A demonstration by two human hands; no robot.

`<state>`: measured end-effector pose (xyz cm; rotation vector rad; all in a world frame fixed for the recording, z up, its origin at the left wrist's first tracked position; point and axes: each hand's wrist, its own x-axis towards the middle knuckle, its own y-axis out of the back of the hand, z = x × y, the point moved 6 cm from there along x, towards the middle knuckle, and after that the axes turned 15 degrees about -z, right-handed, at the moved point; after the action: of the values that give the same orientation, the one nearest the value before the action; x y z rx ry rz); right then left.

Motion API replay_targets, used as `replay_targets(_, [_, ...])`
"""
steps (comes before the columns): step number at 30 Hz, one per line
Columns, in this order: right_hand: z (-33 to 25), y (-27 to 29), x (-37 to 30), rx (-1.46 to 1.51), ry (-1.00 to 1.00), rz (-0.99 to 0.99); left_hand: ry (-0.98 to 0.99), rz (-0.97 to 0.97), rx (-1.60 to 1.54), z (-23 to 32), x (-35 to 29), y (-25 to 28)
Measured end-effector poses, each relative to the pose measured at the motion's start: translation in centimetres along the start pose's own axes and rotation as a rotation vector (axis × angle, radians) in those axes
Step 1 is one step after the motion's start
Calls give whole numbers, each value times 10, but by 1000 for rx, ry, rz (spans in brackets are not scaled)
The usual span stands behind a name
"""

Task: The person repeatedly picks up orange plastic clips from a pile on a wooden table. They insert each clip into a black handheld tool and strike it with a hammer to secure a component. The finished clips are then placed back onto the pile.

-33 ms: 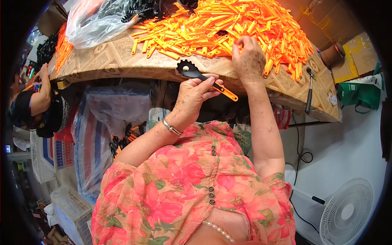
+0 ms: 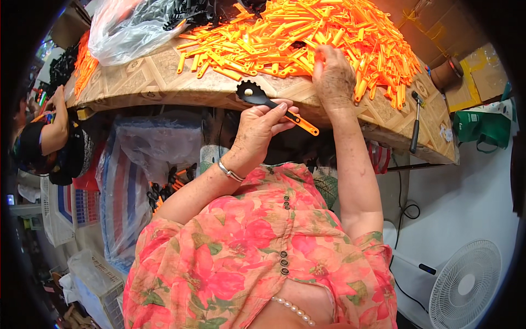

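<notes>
Pasta server (image 2: 262,100), black toothed head w/ pale round spot in the bowl, orange piece along handle end: in L hand (image 2: 256,130), off the tabletop (image 2: 148,85), just nr its front edge. L hand closed on it, thumb on top, fingers beneath, abt mid-handle. Long axis diag.: head up-left, away from body; orange end down-right, toward R forearm, gap visible btwn.

Key relation: orange pieces (image 2: 378,49), big heap on tabletop, straight ahead of R hand (image 2: 332,82), ahead & to R of L hand. R hand much nearer, up at near fringe of heap, fingers bent, palm down-ish; grip on a piece or none, can't tell, fingertips hidden/blurred. Long axes in heap every which way; at near L fringe, several loose pieces w/ ends toward body. Server to L of R hand & closer to body.

Round abt: black parts (image 2: 200,12) & clear plastic bag (image 2: 118,38) far L of heap; hammer (image 2: 415,129) R of heap, head away, handle toward body, nr tabletop's R end.

Labels: pale print on green bag (image 2: 476,125) beyond R end, not copied. On server & orange pieces, no lettering legible at this size.
</notes>
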<state>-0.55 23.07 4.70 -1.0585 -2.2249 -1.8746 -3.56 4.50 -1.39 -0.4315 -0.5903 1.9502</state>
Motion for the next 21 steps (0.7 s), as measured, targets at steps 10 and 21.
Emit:
replay_targets(10, [6,7,-2,-5,130,-65,-37,13,-13,2,-3,10])
replay_targets(21, [-28,54,-73,658,30,-284,-54,6,-4,5,2,6])
